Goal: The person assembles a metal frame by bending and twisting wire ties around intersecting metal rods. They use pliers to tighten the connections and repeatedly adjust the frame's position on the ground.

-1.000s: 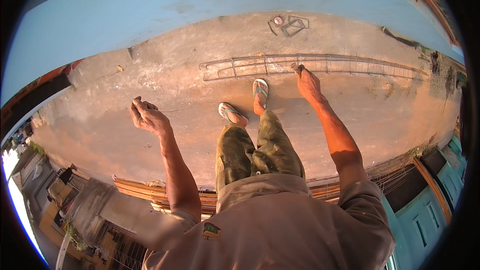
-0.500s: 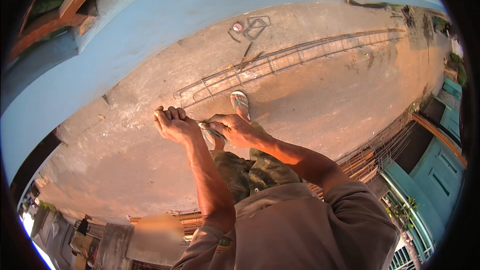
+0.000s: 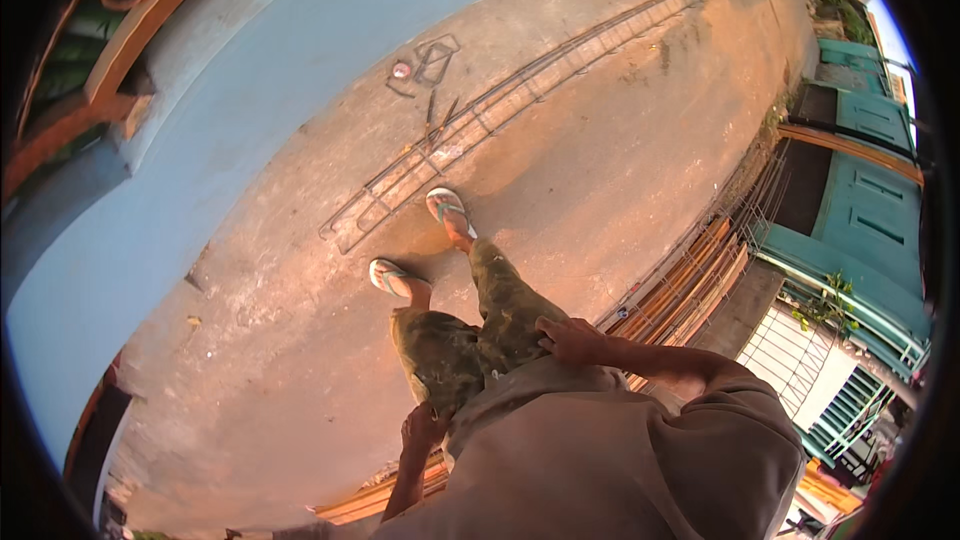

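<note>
My left hand (image 3: 424,427) is at my left thigh, its fingers curled on the cloth of my camouflage trousers (image 3: 437,355). On the other thigh, my right hand (image 3: 572,340) is closed on the trouser cloth, thumb toward the knee. Neither hand shows any tool. In front of my sandals (image 3: 447,205) a long, narrow cage of steel reinforcing bars (image 3: 483,123) lies on the ground, its near end by my left foot. Dark, thin tools or bar pieces (image 3: 441,123) rest across it; their exact kind is unclear.
Bent rectangular wire stirrups (image 3: 433,62) and a small round red-and-white object (image 3: 401,70) lie beyond the cage. A light blue wall (image 3: 250,70) runs along the far left. Stacked timber and bars (image 3: 690,285) line the right side, before a teal building (image 3: 870,200).
Both hands, which were together in front of me at a thin piece, have parted and come down to my trousers. The view has turned, and more of my legs shows.
</note>
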The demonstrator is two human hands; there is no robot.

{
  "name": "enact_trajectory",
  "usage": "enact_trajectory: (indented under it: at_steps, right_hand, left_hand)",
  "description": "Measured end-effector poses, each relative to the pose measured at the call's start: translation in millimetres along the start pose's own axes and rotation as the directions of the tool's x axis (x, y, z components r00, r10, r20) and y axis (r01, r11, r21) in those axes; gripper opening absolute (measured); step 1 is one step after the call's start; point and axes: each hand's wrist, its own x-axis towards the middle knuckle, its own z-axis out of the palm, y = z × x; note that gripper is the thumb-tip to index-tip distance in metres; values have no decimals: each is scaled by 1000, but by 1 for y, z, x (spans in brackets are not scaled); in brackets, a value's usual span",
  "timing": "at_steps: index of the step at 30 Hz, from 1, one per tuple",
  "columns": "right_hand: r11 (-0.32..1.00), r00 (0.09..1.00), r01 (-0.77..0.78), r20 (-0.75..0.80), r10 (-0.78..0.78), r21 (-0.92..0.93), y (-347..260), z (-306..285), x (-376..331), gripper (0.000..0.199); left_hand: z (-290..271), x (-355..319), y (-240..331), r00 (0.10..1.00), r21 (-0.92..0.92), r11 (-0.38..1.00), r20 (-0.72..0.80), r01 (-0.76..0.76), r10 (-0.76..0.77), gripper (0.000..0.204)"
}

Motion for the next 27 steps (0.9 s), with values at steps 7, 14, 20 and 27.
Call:
enact_trajectory:
  at_steps: [7, 14, 20, 27]
  right_hand:
    - [960, 997, -15, 79, -8, 281, -11, 23, -76, 19]
    - [881, 907, -229, 419, 40, 413, 46, -23, -30, 25]
    - [992, 985, -17, -171, 38, 123, 129, -119, 236, 48]
    - [938, 871, 205, -385, -305, -279, 141, -60, 584, 46]
  left_hand:
    - [-38, -78, -34, 864, -437, 896, 417, -83, 283, 27]
    - [10, -38, -31, 579, -490, 837, 765, 244, 280, 27]
    - [-52, 194, -13, 905, -749, 643, 371, 160, 207, 33]
    - [-62, 553, -159, 701, -475, 864, -557, 170, -444, 85]
